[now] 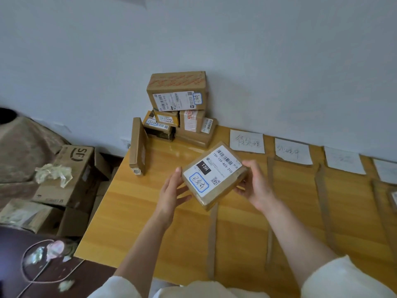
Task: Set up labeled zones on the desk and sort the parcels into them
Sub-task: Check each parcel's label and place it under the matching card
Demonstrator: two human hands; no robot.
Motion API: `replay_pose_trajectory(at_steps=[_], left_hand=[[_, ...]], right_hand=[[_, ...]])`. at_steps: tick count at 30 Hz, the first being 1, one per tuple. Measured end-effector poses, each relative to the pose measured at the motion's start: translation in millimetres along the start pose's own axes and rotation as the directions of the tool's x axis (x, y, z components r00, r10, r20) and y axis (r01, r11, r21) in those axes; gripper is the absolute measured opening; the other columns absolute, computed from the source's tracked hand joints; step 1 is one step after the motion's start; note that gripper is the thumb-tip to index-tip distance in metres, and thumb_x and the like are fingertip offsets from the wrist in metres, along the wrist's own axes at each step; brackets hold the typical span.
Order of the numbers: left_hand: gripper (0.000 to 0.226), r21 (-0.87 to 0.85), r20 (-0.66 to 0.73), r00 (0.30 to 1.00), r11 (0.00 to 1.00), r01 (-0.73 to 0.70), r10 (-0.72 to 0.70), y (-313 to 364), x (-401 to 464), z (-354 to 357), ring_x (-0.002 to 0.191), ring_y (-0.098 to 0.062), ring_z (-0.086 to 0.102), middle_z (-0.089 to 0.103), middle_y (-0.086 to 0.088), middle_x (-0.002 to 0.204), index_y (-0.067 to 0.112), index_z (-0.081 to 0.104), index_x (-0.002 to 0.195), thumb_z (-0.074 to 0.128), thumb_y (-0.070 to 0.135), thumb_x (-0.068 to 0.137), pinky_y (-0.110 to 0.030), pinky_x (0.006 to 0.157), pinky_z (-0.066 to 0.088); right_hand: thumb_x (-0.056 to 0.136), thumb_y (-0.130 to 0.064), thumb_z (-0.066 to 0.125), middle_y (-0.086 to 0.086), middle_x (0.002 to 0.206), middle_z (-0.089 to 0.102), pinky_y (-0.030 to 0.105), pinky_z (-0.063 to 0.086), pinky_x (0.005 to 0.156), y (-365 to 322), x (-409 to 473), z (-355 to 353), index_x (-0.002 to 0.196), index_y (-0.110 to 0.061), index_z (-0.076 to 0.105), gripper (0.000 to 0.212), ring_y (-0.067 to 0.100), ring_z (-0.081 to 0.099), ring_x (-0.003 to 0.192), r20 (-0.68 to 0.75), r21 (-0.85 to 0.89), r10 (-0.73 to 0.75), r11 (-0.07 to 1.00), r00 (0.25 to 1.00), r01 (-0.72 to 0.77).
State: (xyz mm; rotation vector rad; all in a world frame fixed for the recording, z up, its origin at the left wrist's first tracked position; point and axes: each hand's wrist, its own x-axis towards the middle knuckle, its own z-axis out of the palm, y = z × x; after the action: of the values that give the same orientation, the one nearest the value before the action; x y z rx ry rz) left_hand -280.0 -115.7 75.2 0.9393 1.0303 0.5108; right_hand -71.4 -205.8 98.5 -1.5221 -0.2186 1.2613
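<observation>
I hold a small cardboard parcel [214, 175] above the wooden desk [150, 222], with a white shipping label and a blue-framed handwritten sticker facing up. My left hand [173, 190] grips its left edge and my right hand [255, 186] its right edge. A stack of several parcels [178, 108] stands against the wall at the desk's back left, with one flat parcel [138, 147] on edge beside it. White paper zone labels [247, 141] [293, 151] [343, 160] lie along the back edge, and brown tape strips [269, 211] [324, 207] divide the zones.
Left of the desk, on the floor, sit open cardboard boxes [73, 175] with crumpled plastic wrap [53, 173]. A dark surface [53, 272] with cord and wrap lies at the bottom left. Another label [386, 171] and a parcel corner [394, 198] show at the right edge.
</observation>
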Motion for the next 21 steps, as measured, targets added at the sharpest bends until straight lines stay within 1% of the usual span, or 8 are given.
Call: replay_pose_trajectory(at_steps=[3, 5, 8, 11, 14, 17, 19, 21], left_hand=[[0.054, -0.02, 0.069, 0.997, 0.999, 0.03, -0.028, -6, -4, 10, 0.109, -0.025, 0.066, 0.07, -0.005, 0.117, 0.025, 0.062, 0.124, 0.056, 0.061, 0.084, -0.044, 0.093, 0.055], [0.057, -0.052, 0.087, 0.996, 0.998, 0.037, -0.032, -10, -7, 17, 0.109, -0.029, 0.065, 0.069, -0.009, 0.119, 0.021, 0.063, 0.123, 0.061, 0.056, 0.078, -0.043, 0.094, 0.054], [0.054, -0.094, 0.087, 0.995, 0.994, 0.06, -0.052, -18, -11, 31, 0.109, -0.032, 0.065, 0.068, -0.012, 0.119, 0.016, 0.064, 0.122, 0.063, 0.05, 0.08, -0.043, 0.096, 0.053], [0.034, -0.129, 0.073, 0.994, 0.988, 0.086, -0.077, -23, -17, 49, 0.104, -0.03, 0.066, 0.07, -0.011, 0.112, 0.012, 0.067, 0.115, 0.055, 0.037, 0.094, -0.041, 0.094, 0.053], [0.027, -0.153, 0.057, 0.994, 0.983, 0.105, -0.097, -29, -22, 65, 0.098, -0.026, 0.066, 0.07, -0.005, 0.1, 0.015, 0.07, 0.106, 0.051, 0.031, 0.095, -0.039, 0.092, 0.053], [0.031, -0.098, 0.081, 0.989, 0.986, 0.132, -0.125, -37, -24, 74, 0.105, -0.027, 0.064, 0.069, -0.004, 0.108, 0.019, 0.069, 0.113, 0.052, 0.035, 0.093, -0.041, 0.097, 0.051], [0.041, -0.059, 0.097, 0.985, 0.987, 0.15, -0.144, -41, -25, 81, 0.11, -0.029, 0.062, 0.064, -0.004, 0.116, 0.023, 0.068, 0.116, 0.057, 0.043, 0.083, -0.043, 0.099, 0.051], [0.054, -0.046, 0.107, 0.982, 0.986, 0.16, -0.154, -42, -26, 89, 0.108, -0.027, 0.062, 0.062, -0.003, 0.116, 0.023, 0.065, 0.12, 0.062, 0.048, 0.072, -0.043, 0.099, 0.051]], right_hand=[[0.084, -0.048, 0.052, 0.001, 0.081, 0.059, 0.031, 0.041, 0.067, -1, -4, -14, 0.094, -0.018, 0.06, 0.033, 0.015, 0.053, 0.073, -0.031, 0.026, -0.016, 1.0, 0.999, 0.016], [0.091, -0.048, 0.053, -0.001, 0.075, 0.063, 0.031, 0.044, 0.07, -2, -9, -19, 0.092, -0.018, 0.063, 0.032, 0.015, 0.056, 0.072, -0.064, 0.102, -0.019, 0.994, 0.998, 0.025], [0.088, -0.054, 0.058, 0.0, 0.082, 0.069, 0.031, 0.047, 0.074, 2, -16, -24, 0.102, -0.02, 0.068, 0.037, 0.017, 0.06, 0.077, -0.041, 0.196, -0.02, 0.98, 0.999, 0.028], [0.082, -0.049, 0.066, 0.004, 0.099, 0.071, 0.035, 0.052, 0.077, 14, -24, -29, 0.119, -0.019, 0.062, 0.047, 0.02, 0.064, 0.087, 0.047, 0.088, 0.04, 0.995, 0.998, -0.044], [0.086, -0.043, 0.065, 0.0, 0.108, 0.073, 0.041, 0.056, 0.081, 27, -31, -38, 0.124, -0.025, 0.057, 0.043, 0.02, 0.067, 0.094, 0.073, -0.018, 0.087, 0.996, 0.994, -0.086], [0.087, -0.047, 0.062, -0.003, 0.109, 0.074, 0.044, 0.054, 0.093, 32, -35, -50, 0.122, -0.03, 0.06, 0.038, 0.02, 0.066, 0.1, 0.032, -0.024, 0.07, 0.997, 0.997, -0.069], [0.087, -0.053, 0.06, -0.006, 0.108, 0.074, 0.044, 0.05, 0.096, 32, -37, -56, 0.12, -0.032, 0.061, 0.039, 0.019, 0.066, 0.101, -0.006, -0.02, 0.047, 0.999, 0.999, -0.047], [0.086, -0.058, 0.059, -0.008, 0.106, 0.074, 0.043, 0.049, 0.097, 31, -40, -61, 0.121, -0.034, 0.062, 0.043, 0.018, 0.066, 0.103, -0.038, -0.005, 0.032, 0.999, 0.999, -0.032]])
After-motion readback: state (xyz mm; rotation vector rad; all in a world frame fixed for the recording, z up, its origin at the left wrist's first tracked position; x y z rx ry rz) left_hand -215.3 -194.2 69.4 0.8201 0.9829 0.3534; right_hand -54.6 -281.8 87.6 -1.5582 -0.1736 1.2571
